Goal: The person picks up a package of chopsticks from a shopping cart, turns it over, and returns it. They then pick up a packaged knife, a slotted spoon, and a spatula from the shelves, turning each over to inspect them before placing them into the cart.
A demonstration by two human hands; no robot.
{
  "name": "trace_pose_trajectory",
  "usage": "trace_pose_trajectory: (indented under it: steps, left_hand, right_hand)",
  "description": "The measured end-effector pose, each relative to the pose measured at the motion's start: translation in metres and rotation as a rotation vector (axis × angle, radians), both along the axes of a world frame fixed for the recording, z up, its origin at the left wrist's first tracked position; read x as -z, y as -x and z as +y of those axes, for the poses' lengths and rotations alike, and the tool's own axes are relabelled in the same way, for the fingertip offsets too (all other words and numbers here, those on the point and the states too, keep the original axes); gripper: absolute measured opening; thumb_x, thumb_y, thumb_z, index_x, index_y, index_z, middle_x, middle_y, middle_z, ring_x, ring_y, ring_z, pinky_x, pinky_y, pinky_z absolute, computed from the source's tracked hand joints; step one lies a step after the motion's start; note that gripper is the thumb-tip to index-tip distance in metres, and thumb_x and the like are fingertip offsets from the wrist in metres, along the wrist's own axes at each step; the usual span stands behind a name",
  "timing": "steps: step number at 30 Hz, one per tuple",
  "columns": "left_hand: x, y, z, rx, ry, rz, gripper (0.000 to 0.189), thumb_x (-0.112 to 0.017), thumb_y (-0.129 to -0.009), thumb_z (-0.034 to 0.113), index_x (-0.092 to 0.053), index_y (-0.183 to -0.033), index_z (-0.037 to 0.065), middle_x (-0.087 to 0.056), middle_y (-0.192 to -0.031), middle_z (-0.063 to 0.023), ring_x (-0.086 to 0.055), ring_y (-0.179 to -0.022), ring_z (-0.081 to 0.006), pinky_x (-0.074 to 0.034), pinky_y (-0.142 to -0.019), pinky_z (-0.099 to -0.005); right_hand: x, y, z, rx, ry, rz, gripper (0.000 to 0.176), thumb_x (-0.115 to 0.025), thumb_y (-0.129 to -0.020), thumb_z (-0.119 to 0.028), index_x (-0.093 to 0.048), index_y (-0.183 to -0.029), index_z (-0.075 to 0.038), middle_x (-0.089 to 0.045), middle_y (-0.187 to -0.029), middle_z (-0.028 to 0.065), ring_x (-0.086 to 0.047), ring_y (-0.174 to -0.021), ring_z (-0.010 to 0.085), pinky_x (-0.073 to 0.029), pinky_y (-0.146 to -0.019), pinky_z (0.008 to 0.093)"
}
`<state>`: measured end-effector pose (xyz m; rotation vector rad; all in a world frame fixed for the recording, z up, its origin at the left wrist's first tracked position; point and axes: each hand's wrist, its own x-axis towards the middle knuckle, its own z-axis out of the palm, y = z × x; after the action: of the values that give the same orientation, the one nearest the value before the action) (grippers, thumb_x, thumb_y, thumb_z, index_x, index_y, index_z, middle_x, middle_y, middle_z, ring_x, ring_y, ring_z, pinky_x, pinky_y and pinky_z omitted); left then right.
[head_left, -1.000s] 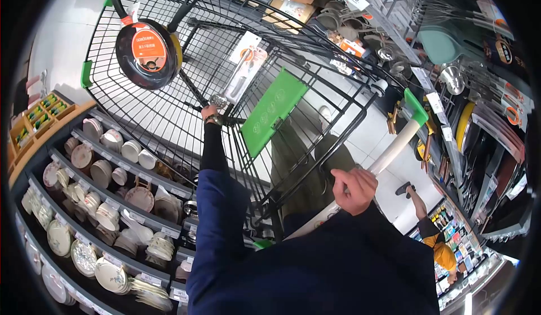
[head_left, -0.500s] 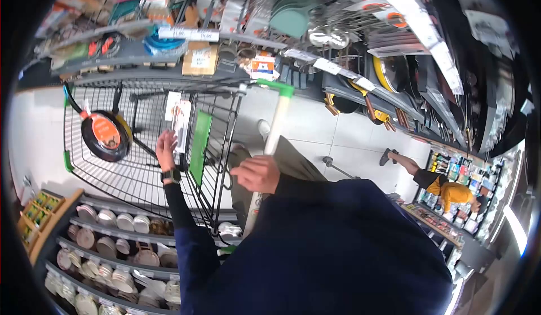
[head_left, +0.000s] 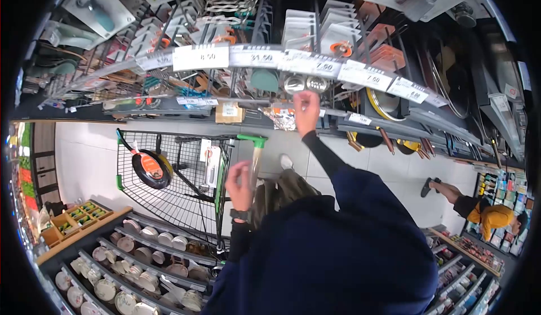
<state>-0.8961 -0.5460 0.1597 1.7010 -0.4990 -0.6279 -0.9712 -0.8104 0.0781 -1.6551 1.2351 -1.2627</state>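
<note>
My right hand [head_left: 306, 113] is raised to the shelf with its fingers curled together, just below two shiny round metal utensil heads [head_left: 305, 84]. Whatever lies between those fingers, if anything, is too small to make out. Beside the cart handle [head_left: 256, 156], my left hand [head_left: 239, 185], with a dark watch at its wrist, has its fingers apart and holds nothing. A wire shopping cart [head_left: 141, 188] stands to the left. Inside it lie a black frying pan [head_left: 151, 168] with an orange label and a flat white package [head_left: 212, 165].
Price rails [head_left: 253, 57] with hanging kitchen utensils run across the top. More pans [head_left: 386, 102] sit at the right of that shelf. Shelves of bowls and cups [head_left: 127, 264] stand at lower left. A person in a yellow top [head_left: 495, 219] is farther off at right.
My right hand has moved from the cart handle up to the utensil shelf. My left hand has drawn back from the package in the cart to beside the handle. The view has shifted.
</note>
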Motion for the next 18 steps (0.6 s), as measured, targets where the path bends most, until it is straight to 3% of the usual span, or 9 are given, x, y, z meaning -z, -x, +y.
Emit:
trace_pose_trajectory:
  steps: [1, 2, 4, 6, 8, 10, 14, 16, 18]
  left_hand:
    - [-0.002, 0.014, -0.010, 0.047, -0.017, 0.011, 0.015, -0.055, -0.097, 0.010, -0.065, -0.105, 0.001, -0.067, -0.103, -0.0051, -0.060, -0.094, -0.0125, -0.046, -0.087, -0.0276]
    - [-0.005, 0.026, -0.021, 0.094, -0.034, 0.023, 0.015, -0.055, -0.097, 0.010, -0.065, -0.105, 0.002, -0.068, -0.102, -0.0043, -0.061, -0.093, -0.0117, -0.047, -0.085, -0.0272]
    - [-0.025, 0.044, -0.042, 0.142, -0.083, 0.024, 0.017, -0.056, -0.096, 0.009, -0.066, -0.107, 0.002, -0.068, -0.102, -0.0063, -0.063, -0.090, -0.0132, -0.049, -0.079, -0.0287]
    - [-0.034, 0.060, -0.061, 0.231, -0.054, 0.048, 0.017, -0.057, -0.095, 0.009, -0.067, -0.107, 0.002, -0.070, -0.101, -0.0078, -0.065, -0.088, -0.0154, -0.050, -0.079, -0.0297]
    - [-0.040, 0.069, -0.071, 0.272, -0.059, -0.013, 0.016, -0.057, -0.095, 0.008, -0.067, -0.106, 0.002, -0.070, -0.101, -0.0078, -0.065, -0.090, -0.0151, -0.050, -0.081, -0.0290]
    - [-0.042, 0.076, -0.078, 0.316, -0.063, -0.069, 0.015, -0.057, -0.096, 0.008, -0.067, -0.105, 0.002, -0.071, -0.100, -0.0078, -0.066, -0.092, -0.0147, -0.049, -0.084, -0.0284]
    - [-0.037, 0.083, -0.078, 0.339, -0.081, -0.027, 0.016, -0.056, -0.095, 0.007, -0.067, -0.106, 0.000, -0.071, -0.101, -0.0089, -0.067, -0.095, -0.0170, -0.050, -0.085, -0.0300]
    - [-0.033, 0.087, -0.076, 0.310, -0.067, 0.035, 0.017, -0.056, -0.096, 0.007, -0.066, -0.108, 0.001, -0.071, -0.099, -0.0087, -0.067, -0.095, -0.0176, -0.050, -0.084, -0.0296]
    - [-0.035, 0.088, -0.073, 0.285, -0.101, 0.078, 0.019, -0.056, -0.095, 0.007, -0.064, -0.111, 0.000, -0.071, -0.102, -0.0094, -0.067, -0.096, -0.0185, -0.051, -0.085, -0.0303]
  right_hand:
    - [0.000, -0.002, -0.025, 0.014, -0.005, -0.011, 0.020, -0.072, -0.084, -0.015, -0.059, -0.092, -0.003, -0.057, -0.084, 0.0104, -0.057, -0.080, 0.0263, -0.046, -0.072, 0.0364]
    - [-0.010, 0.000, -0.043, 0.011, 0.005, 0.118, 0.025, -0.074, -0.083, -0.017, -0.062, -0.099, -0.001, -0.065, -0.092, 0.0135, -0.063, -0.084, 0.0263, -0.050, -0.076, 0.0373]
    - [0.010, -0.010, -0.071, -0.011, 0.124, 0.232, 0.031, -0.075, -0.079, -0.019, -0.065, -0.100, 0.001, -0.068, -0.098, 0.0182, -0.063, -0.091, 0.0344, -0.049, -0.079, 0.0422]
    - [0.029, -0.018, -0.081, -0.074, 0.033, 0.193, 0.032, -0.075, -0.077, -0.018, -0.067, -0.100, 0.003, -0.068, -0.103, 0.0208, -0.062, -0.098, 0.0385, -0.048, -0.084, 0.0443]
    - [0.037, -0.027, -0.084, -0.102, 0.031, 0.210, 0.041, -0.070, -0.078, -0.023, -0.064, -0.112, 0.001, -0.064, -0.111, 0.0234, -0.055, -0.108, 0.0458, -0.043, -0.095, 0.0481]
    - [0.033, -0.027, -0.079, -0.088, 0.063, 0.140, 0.037, -0.067, -0.079, -0.021, -0.065, -0.110, 0.000, -0.065, -0.110, 0.0226, -0.056, -0.107, 0.0452, -0.043, -0.094, 0.0490]
    - [0.024, -0.007, -0.065, -0.127, 0.222, 0.184, 0.027, -0.073, -0.081, -0.017, -0.064, -0.099, 0.003, -0.068, -0.093, 0.0186, -0.065, -0.089, 0.0343, -0.048, -0.082, 0.0424]
    - [0.000, 0.015, -0.052, -0.302, -0.046, 0.104, 0.022, -0.073, -0.084, -0.016, -0.063, -0.092, 0.001, -0.068, -0.083, 0.0138, -0.066, -0.076, 0.0264, -0.050, -0.073, 0.0354]
    - [-0.020, 0.032, -0.040, -0.402, -0.022, 0.031, 0.018, -0.073, -0.085, -0.015, -0.064, -0.090, -0.001, -0.069, -0.077, 0.0114, -0.067, -0.067, 0.0258, -0.051, -0.064, 0.0345]
